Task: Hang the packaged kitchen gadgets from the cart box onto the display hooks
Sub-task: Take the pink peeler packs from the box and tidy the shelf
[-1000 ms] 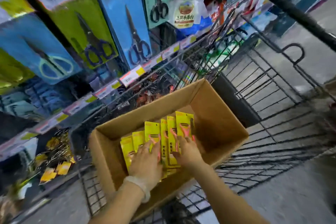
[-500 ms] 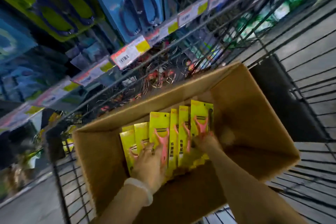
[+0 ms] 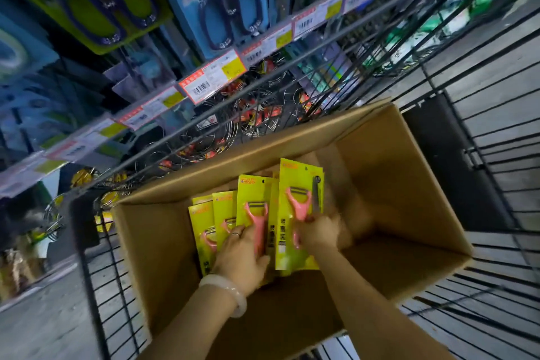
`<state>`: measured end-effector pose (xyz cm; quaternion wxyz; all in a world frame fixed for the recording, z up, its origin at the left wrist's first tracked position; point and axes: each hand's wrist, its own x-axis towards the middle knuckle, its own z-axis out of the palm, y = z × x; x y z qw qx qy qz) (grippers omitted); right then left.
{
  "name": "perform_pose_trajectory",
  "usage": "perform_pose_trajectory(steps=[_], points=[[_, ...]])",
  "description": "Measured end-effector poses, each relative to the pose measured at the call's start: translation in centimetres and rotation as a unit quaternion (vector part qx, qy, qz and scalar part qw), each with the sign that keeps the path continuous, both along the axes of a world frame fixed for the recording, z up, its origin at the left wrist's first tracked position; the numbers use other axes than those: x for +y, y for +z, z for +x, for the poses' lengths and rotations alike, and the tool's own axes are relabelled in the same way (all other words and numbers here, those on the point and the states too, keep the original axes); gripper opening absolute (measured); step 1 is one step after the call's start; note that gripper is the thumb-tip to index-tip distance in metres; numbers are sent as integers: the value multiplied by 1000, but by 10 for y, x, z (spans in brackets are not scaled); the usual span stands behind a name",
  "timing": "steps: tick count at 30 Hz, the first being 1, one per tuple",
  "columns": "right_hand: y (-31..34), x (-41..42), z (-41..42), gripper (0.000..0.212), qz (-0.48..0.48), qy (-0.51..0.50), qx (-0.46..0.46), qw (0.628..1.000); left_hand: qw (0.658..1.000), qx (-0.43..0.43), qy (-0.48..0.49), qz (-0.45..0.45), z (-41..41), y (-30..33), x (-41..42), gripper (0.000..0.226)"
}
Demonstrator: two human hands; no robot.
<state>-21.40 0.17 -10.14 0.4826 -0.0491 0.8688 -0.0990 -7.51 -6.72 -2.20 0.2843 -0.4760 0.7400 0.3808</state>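
**Both hands in the box, nothing on a hook yet**

Here we go: cardboard box (image 3: 394,184) sits in the wire cart (image 3: 496,155), and the peeler packs (image 3: 254,199) are fanned inside it, approx. five or six yellow cards w/ pink Y-peelers on the fronts. Left hand (image 3: 239,254) lies on the middle pack, fingers curled round its lower edge, thumb at the side. Right hand (image 3: 318,231) is motion-blurred; it looks to be gripping the lower half of the rightmost pack (image 3: 298,207), but exact finger hold, can't tell.

Progress, judging from this: early. Packs are all in the box, none seen on the display, so lifting, carrying and hooking are all left.

Orientation: the packs' long axes run up-down in view, hang-hole ends pointing away from the person toward the shelf w/ price tags (image 3: 210,82), blades up, handles toward the wrists. The rightmost rides highest.
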Motion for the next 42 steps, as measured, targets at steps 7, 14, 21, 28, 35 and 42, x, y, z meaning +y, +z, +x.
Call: perform_pose_trajectory(steps=[7, 14, 21, 28, 35, 42], points=[[58, 3, 70, 37, -161, 7, -33, 986, 985, 30, 164, 39, -2, 24, 25, 97], [64, 12, 58, 15, -241, -81, -131, 958, 939, 66, 336, -42, 21, 20, 23, 118], [-10, 13, -15, 55, -32, -38, -51, 997, 940, 67, 334, -35, 41, -3, 16, 111], [-65, 8, -16, 67, -3, -101, -62, 993, 935, 99, 336, -57, 56, -19, 18, 109], [-61, 9, 0, 38, -52, -60, -55, 995, 926, 106, 358, -63, 57, -15, 21, 109], [4, 13, 7, 41, -98, -100, -151, 979, 922, 122, 360, -74, 57, 15, 25, 111]])
